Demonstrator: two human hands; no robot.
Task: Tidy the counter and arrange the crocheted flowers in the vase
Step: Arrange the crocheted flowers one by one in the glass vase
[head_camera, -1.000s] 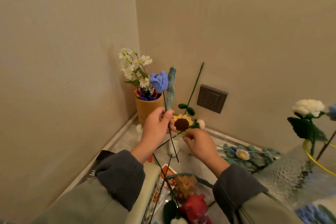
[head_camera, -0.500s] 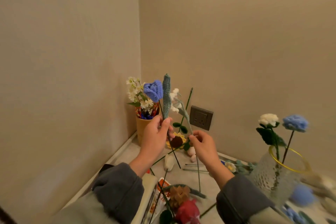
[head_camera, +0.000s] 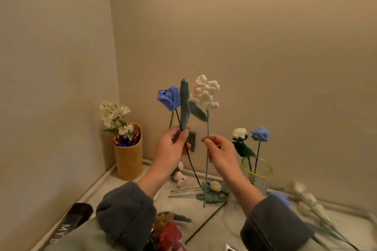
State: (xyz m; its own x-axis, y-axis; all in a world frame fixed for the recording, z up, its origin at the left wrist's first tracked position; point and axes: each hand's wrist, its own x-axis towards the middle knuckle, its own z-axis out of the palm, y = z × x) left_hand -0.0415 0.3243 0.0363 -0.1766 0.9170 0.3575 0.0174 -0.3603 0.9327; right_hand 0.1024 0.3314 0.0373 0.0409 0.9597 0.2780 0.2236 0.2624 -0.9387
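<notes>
Both stems pinched: left hand (head_camera: 171,150) on blue crocheted tulip (head_camera: 169,97) just under its leaf, right hand (head_camera: 221,154) on white bell-flower sprig (head_camera: 206,94) mid-stem, held up left of glass vase (head_camera: 258,176); light, soft heads, thin stems probably bend, so grip stems.

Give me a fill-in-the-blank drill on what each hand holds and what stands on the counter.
1. The left hand pinches the stem of a crocheted flower whose head is ____ in colour.
2. The right hand pinches a blossom sprig whose blossoms are mostly ____.
3. The glass vase with the yellow rim already holds ____ flowers.
4. The tan cup of pencils stands to the ____ of both hands.

Missing words: blue; white; two; left.
</notes>
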